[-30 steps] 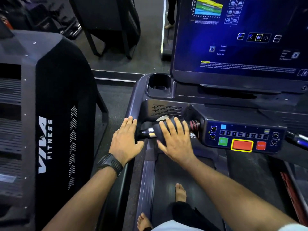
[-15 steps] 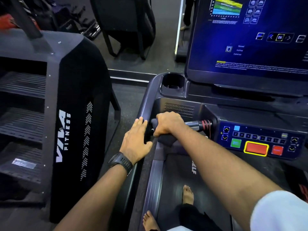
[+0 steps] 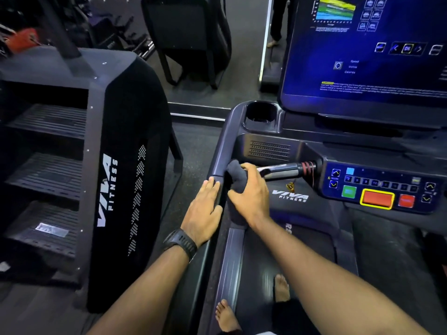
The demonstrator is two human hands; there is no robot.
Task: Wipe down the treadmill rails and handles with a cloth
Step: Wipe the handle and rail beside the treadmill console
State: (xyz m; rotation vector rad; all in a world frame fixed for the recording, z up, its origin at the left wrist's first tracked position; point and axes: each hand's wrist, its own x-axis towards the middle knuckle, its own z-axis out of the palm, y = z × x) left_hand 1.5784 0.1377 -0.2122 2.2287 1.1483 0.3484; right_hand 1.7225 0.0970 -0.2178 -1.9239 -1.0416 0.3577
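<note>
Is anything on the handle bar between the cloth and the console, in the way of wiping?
Almost nothing. The handle bar is bare from the cloth in the right hand until the console, where a red cord is wound around it.

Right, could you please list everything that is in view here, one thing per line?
cloth: one, dark grey, around the handle bar's left end
handle bar: one, silver and black, jutting left from the control panel
side rail: one, dark grey, left edge of the treadmill
screen: one, lit blue, upper right
cup holder: one, black, between side rail and screen
control panel: one, dark with green, orange and red buttons, right
stepped machine: one, black, left of the treadmill
watch: one, black, left wrist
feet: two, bare, on the treadmill below
left hand: one, flat on the side rail
right hand: one, gripping the cloth
</note>
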